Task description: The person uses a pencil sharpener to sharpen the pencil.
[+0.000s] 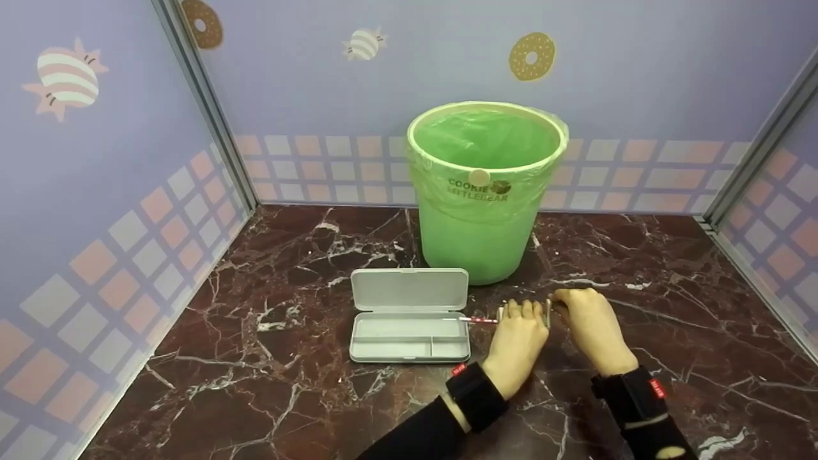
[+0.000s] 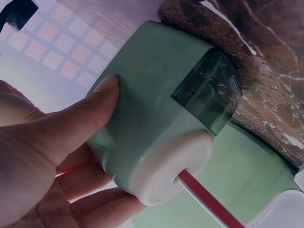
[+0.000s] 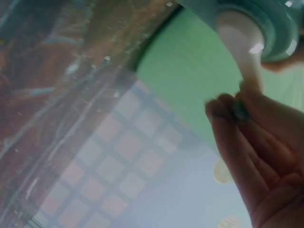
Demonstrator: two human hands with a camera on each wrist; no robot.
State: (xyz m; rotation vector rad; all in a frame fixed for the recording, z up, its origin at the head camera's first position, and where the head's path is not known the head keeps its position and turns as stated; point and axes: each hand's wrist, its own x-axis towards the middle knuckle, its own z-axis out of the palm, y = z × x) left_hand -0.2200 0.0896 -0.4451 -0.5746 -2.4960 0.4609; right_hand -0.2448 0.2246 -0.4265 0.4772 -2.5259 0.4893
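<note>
Left hand (image 1: pixel 516 338) wraps thumb and fingers round the pale green pencil sharpener (image 2: pixel 161 109), a red pencil (image 2: pixel 204 199) seated in its white end; right hand (image 1: pixel 591 326) pinches the sharpener's crank (image 3: pixel 244 52) at the opposite end; both sit right of centre on the marble bench (image 1: pixel 255 383); open grey pencil case (image 1: pixel 409 316) just left; green bin (image 1: pixel 486 185) behind, toward the back edge.

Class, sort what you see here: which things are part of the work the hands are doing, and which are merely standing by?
In use:
pencil sharpener, gripped by left hand
red pencil, pushed into it
sharpener handle, pinched by right hand

Standing by:
open pencil case
green bin
</note>
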